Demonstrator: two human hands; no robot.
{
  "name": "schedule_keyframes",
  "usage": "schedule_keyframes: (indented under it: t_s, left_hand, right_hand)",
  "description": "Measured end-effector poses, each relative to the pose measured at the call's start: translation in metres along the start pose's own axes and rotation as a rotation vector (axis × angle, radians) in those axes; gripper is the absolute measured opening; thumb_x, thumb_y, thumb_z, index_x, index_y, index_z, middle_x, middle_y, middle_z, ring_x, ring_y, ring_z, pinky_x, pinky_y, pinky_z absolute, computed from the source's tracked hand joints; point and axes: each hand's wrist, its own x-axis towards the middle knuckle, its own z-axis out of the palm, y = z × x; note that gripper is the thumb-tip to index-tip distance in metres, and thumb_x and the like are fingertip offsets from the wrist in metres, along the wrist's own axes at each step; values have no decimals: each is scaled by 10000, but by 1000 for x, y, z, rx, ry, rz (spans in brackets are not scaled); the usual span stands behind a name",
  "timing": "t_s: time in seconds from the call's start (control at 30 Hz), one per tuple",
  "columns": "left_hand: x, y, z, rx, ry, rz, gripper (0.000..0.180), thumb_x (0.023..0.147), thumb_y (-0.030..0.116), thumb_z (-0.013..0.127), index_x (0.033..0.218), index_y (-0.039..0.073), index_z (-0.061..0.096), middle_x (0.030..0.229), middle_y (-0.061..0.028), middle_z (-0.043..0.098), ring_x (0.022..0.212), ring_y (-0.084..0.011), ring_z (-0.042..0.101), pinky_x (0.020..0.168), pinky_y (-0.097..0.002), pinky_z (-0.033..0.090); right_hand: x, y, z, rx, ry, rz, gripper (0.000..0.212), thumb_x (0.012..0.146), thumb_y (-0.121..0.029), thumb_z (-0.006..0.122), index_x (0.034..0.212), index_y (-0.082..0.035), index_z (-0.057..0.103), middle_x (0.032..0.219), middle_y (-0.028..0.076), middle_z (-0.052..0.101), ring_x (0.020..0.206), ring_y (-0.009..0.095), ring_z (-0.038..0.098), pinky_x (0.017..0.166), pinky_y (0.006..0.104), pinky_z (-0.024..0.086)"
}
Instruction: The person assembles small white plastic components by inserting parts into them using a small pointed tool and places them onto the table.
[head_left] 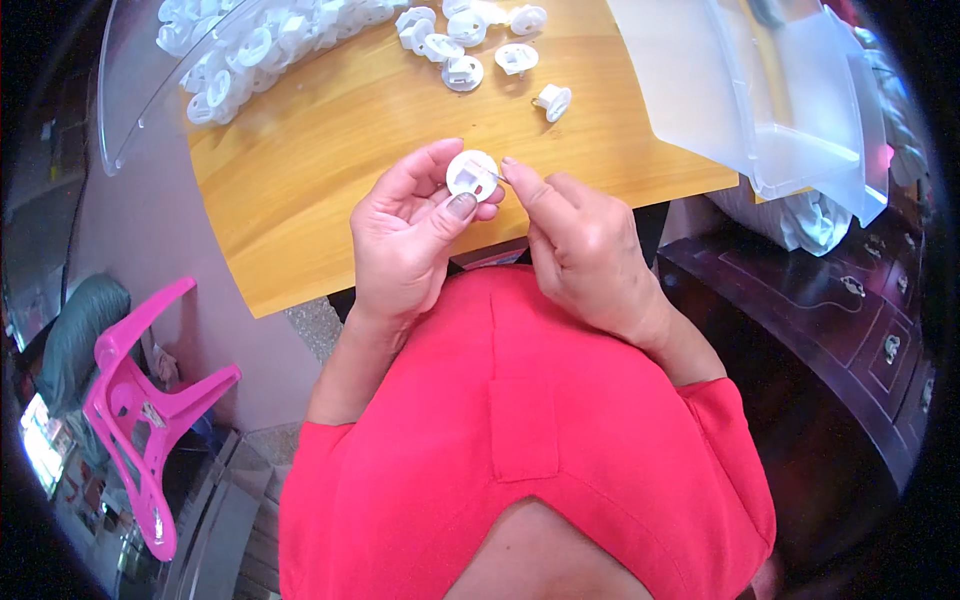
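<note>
Above the near edge of the wooden table, my left hand (pixel 415 215) holds a round white plastic part (pixel 470 173) between thumb and fingers. The part's flat face has cut-outs and faint reddish markings. Beside it, my right hand (pixel 590 235) is closed in a pinch on a thin metal pin (pixel 501 179). The pin points left toward the disc's right rim; whether it touches the rim, I cannot tell. Farther off on the table, a similar white part (pixel 552 102) lies on its side, near several more white parts (pixel 462 73).
At the far left, a clear plastic bin (pixel 140 100) stands by a heap of white parts (pixel 250 60). Translucent bins (pixel 700 90) occupy the right of the table (pixel 300 210). A pink plastic stool (pixel 140 400) is at lower left, and dark carved furniture (pixel 800 290) at right.
</note>
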Motion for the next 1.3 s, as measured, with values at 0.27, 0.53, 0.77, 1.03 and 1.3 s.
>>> schedule_keyframes:
  t_s: [0.27, 0.53, 0.77, 1.03, 1.3]
  left_hand:
    - [-1, -3, 0, 21, -20, 23, 346, 857, -75, 584, 1196, -72, 513, 1078, -177, 613, 962, -244, 640, 838, -328, 545]
    - [-3, -1, 4, 46, -10, 23, 337, 850, -85, 585, 1179, -83, 514, 1073, -171, 615, 966, -239, 639, 840, -330, 544]
    - [-2, -3, 2, 46, -16, 25, 341, 845, -86, 594, 1177, -88, 516, 1069, -173, 619, 958, -237, 642, 836, -328, 545]
    - [-4, -3, 2, 98, -20, 49, 348, 841, -92, 600, 1180, -86, 524, 1076, -173, 625, 953, -226, 643, 844, -325, 545]
    - [-7, -6, -2, 155, -64, 46, 344, 839, -109, 596, 1176, -80, 538, 1059, -162, 634, 947, -208, 641, 854, -317, 537]
  right_hand:
    - [-2, -2, -2, -169, 32, -39, 373, 744, -40, 584, 1111, 22, 603, 669, 104, 514, 595, 263, 582, 505, 379, 480]
    - [-2, -3, -4, -230, -5, -65, 385, 739, -55, 589, 1115, 26, 604, 672, 102, 509, 598, 250, 579, 506, 366, 477]
    - [-1, -5, -6, -271, -25, -69, 381, 754, -80, 579, 1118, 29, 600, 690, 94, 525, 611, 236, 585, 510, 354, 483]
    - [0, -6, -6, -374, -10, -141, 413, 711, -17, 587, 1119, 36, 614, 670, 73, 508, 578, 209, 547, 492, 337, 455]
    - [-1, -8, -13, -466, -115, -202, 376, 752, -103, 576, 1091, 60, 603, 698, 69, 522, 603, 193, 564, 480, 315, 473]
